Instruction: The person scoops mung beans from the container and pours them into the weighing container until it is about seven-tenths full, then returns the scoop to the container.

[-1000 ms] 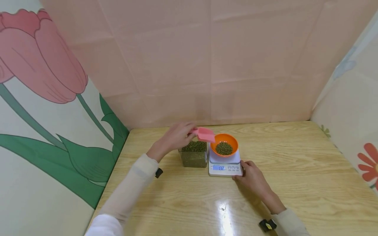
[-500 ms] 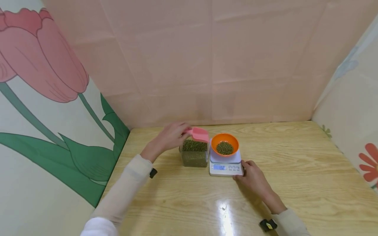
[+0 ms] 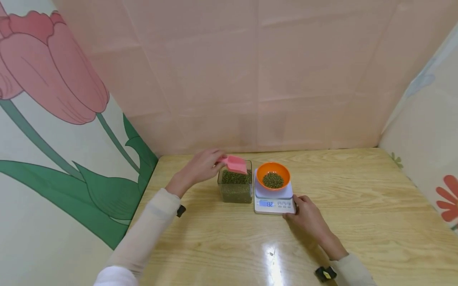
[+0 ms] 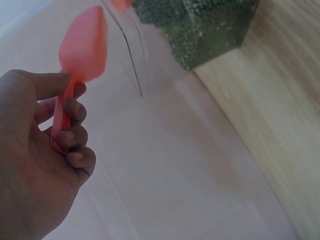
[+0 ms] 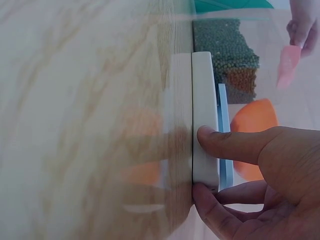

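Note:
My left hand (image 3: 204,167) grips the handle of a pink scoop (image 3: 236,164) above a clear container (image 3: 236,194) of small green beans (image 4: 210,30). In the left wrist view the fingers curl round the scoop's handle. An orange bowl (image 3: 264,169) with a heap of the same beans (image 3: 273,180) stands on a white kitchen scale (image 3: 273,195), whose display reads 132. My right hand (image 3: 309,218) holds the scale's front right corner; the right wrist view shows thumb (image 5: 220,142) and fingers on either side of that corner.
The container stands just left of the scale on the wood-grain table (image 3: 358,198). A pink sheet (image 3: 257,79) rises behind the table's back edge. Walls with painted flowers (image 3: 61,71) flank both sides.
My left hand has moved left with the scoop, from beside the bowl's rim to over the container. The right hand stays at the scale, and the reading remains 132.

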`<state>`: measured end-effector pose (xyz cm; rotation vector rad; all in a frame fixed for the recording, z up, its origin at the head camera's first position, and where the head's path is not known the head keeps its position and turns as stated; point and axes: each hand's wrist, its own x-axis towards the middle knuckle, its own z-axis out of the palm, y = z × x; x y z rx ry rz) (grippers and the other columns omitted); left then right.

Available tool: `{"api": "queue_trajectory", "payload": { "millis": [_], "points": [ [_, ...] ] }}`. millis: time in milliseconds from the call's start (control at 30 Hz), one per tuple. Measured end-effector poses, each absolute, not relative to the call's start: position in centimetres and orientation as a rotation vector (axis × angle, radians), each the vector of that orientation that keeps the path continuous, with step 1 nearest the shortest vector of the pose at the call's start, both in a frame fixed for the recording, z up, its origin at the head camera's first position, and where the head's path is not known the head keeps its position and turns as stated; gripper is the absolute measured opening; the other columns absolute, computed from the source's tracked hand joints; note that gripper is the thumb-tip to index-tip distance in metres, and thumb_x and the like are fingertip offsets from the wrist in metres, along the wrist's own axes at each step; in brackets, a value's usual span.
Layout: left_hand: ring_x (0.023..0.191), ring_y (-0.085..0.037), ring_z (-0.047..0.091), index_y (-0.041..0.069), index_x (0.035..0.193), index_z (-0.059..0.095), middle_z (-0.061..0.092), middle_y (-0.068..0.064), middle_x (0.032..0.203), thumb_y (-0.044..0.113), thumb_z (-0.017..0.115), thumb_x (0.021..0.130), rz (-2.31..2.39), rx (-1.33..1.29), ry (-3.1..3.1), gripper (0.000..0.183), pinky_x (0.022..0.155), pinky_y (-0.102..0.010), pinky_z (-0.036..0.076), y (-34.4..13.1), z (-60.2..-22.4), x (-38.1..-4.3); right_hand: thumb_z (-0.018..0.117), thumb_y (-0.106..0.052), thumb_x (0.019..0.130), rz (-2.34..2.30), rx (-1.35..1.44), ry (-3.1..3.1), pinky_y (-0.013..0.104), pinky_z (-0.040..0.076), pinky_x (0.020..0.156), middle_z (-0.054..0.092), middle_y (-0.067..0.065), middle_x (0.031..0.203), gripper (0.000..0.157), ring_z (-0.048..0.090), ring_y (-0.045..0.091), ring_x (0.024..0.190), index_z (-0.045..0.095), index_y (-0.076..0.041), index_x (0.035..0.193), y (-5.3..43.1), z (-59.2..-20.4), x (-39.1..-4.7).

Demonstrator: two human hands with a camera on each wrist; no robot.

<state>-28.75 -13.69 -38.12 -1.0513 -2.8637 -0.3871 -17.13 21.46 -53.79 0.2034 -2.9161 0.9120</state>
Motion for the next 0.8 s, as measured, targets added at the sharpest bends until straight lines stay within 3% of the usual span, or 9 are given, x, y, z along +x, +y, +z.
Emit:
{"api": "queue_trajectory", "payload": {
  "millis": [367,800],
  "points": [
    [0.089,-0.017,0.063,0.008,0.126,0.072,0.073,-0.006,0.118,0.027,0.064,0.108,-0.292,-1.046,-2.894,0.028,0.077,-0.032,0.054,-14.0,-38.8,-29.1,0.091,-0.015,0.084,0.919,0.190,-2.926,0.042,0.060,0.075,0.062,0.034,0.122,0.078,0.063,0.034,0.092,0.053,0.020,0.142,21.4,-53.8,-17.1],
    [0.092,-0.018,0.066,0.008,0.126,0.073,0.074,-0.007,0.116,0.025,0.062,0.109,-0.075,-1.081,-2.887,0.026,0.080,-0.033,0.056,-13.6,-39.5,-29.3,0.091,-0.014,0.084,0.920,0.192,-2.929,0.038,0.058,0.072,0.062,0.033,0.121,0.077,0.062,0.031,0.089,0.053,0.020,0.142,21.4,-53.7,-17.1]
  ]
}}
